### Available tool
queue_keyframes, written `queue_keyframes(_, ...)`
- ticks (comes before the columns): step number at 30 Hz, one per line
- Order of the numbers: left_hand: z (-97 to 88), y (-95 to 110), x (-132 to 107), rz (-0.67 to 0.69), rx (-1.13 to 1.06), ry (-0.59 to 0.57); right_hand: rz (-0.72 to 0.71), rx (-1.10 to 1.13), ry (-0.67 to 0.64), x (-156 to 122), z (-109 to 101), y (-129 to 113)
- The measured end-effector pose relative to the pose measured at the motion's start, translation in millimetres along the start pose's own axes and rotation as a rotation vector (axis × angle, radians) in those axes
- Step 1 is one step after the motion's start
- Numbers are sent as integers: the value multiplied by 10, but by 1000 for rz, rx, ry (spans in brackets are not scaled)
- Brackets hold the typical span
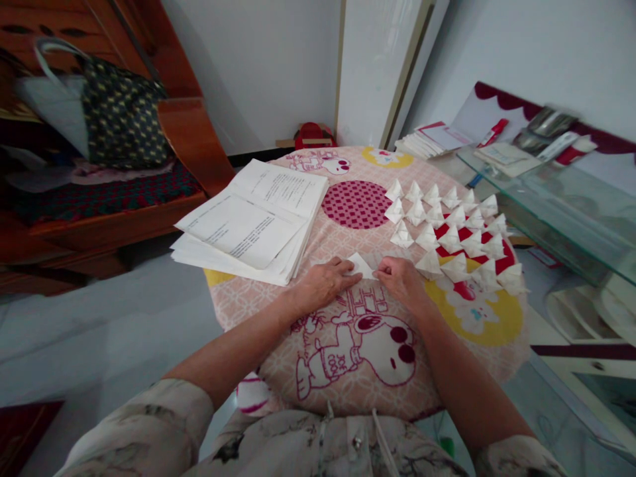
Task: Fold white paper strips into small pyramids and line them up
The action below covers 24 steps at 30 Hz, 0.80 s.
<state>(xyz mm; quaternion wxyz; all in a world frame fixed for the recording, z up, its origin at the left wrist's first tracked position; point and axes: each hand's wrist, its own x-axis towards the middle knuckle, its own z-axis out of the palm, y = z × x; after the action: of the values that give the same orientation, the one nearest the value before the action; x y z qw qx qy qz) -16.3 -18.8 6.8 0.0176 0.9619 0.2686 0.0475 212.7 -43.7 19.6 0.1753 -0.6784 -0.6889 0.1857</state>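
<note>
A small folded piece of white paper (361,265) lies on the patterned tablecloth in front of me. My left hand (330,281) rests on its left side, fingers stretched out and pressing it down. At its right corner, my right hand (397,277) pinches the edge between thumb and bent fingers. Several folded paper shapes (416,212) with raised points stand in rows to the right of my hands. Beyond my left hand lies a stack of printed sheets (248,228), its top sheet folded over.
The round table's cloth (278,344) carries cartoon dog prints. On the right, a glass shelf unit (556,212) stands beside the table, with papers and metal bowls (551,122). A wooden bench (186,139) with a dark patterned bag (122,112) is at left.
</note>
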Motion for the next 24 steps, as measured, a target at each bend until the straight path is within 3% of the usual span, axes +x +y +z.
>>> queue_keyframes(3,-9,7,5,-8,-7,-9,24,1,87,-1,-1,-62)
queue_keyframes(6,15,-2,4,-1,5,9,-49,61,161,17,36,-154)
queue_keyframes(9,45,-17,1,5,10,34,-101,161,46,63,104,-196)
queue_keyframes(12,55,-29,3,7,7,39,-37,183,-58,111,152,-167)
queue_keyframes(24,5,-32,15,-12,-30,11,-9,96,-54,116,138,-186)
